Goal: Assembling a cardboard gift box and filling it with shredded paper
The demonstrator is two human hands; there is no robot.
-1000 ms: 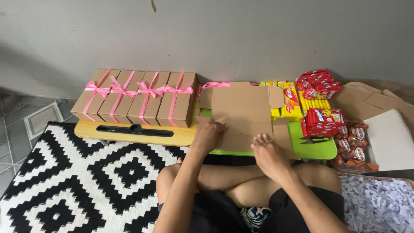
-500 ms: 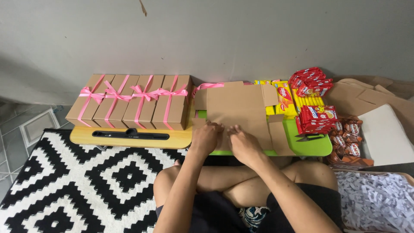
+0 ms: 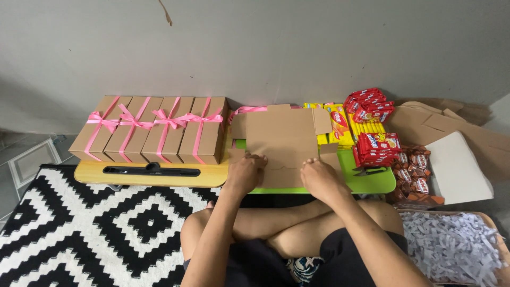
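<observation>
Bottom centre of the frame: person's crossed bare legs, black shorts. Bottom left, black-and-white diamond-pattern rug; bottom right, box of shredded white paper. Just above the legs, both hands press on the near edge of a flat unfolded brown cardboard box blank, lying centre frame on a small lime-green lap table. Left hand: fingers curled down onto the blank's lower left flap, not wrapped around anything. Right hand: fingers bent, knuckles up, pressing the lower right part of the blank; fingertips hidden, can't tell if they pinch an edge. Left of centre, yellow wooden lap tray with a black slot handle carries four closed brown cardboard boxes tied with pink ribbon bows, side by side, touching. Right of the blank: yellow snack packs partly under it, red snack packets stacked further right, brown-wrapped snacks off the table edge. Right edge: white sheet and more flat brown cardboard. Far: plain grey wall.
</observation>
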